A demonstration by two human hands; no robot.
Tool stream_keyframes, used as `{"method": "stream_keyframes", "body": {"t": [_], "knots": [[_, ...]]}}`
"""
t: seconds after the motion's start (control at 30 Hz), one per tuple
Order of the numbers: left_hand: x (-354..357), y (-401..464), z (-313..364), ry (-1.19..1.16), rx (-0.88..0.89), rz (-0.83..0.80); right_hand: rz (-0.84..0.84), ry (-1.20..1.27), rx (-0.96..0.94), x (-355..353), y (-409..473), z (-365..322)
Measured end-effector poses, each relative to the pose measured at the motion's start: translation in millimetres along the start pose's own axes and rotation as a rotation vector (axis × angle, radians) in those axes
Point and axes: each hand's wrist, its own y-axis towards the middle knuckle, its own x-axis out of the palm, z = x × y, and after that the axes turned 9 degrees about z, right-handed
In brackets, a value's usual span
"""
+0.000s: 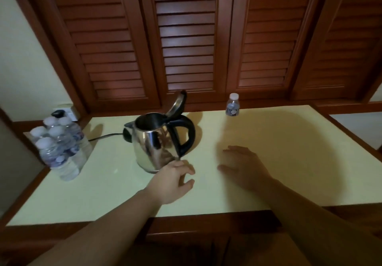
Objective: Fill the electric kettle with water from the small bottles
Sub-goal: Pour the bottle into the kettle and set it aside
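Note:
A steel electric kettle [153, 141] with a black handle stands on the pale tabletop [289, 152], its lid tipped up and open. Several small capped water bottles [60, 148] are clustered at the table's left edge. One more small bottle [233, 105] stands alone at the back, capped. My left hand [175, 181] hovers just in front of the kettle's base, fingers loosely curled, holding nothing. To the right of the kettle, my right hand [244, 166] is spread flat above the table and holds nothing.
A black power cord [105, 136] runs left from the kettle's base [127, 135] toward a wall socket [68, 111]. Wooden louvred shutters [186, 38] close off the back. The table has a dark wooden rim [206, 222].

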Motion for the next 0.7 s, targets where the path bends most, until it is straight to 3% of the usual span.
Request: {"method": "stream_keyframes", "body": {"t": [0.37,0.5,0.7], "knots": [[-77.2,-103.4,-78.4,-0.044,-0.118,0.062,-0.011,0.035,-0.203,78.4,-46.6,-158.1],[-109.8,-133.9,-115.4,-0.036,-0.211,0.133,-0.127,0.048,-0.247,102.7,-54.9,-211.2],[-152.6,-169.2,-159.1,-0.013,-0.315,0.216,-0.175,-0.073,-0.229,108.2,-59.3,-230.0]]}}
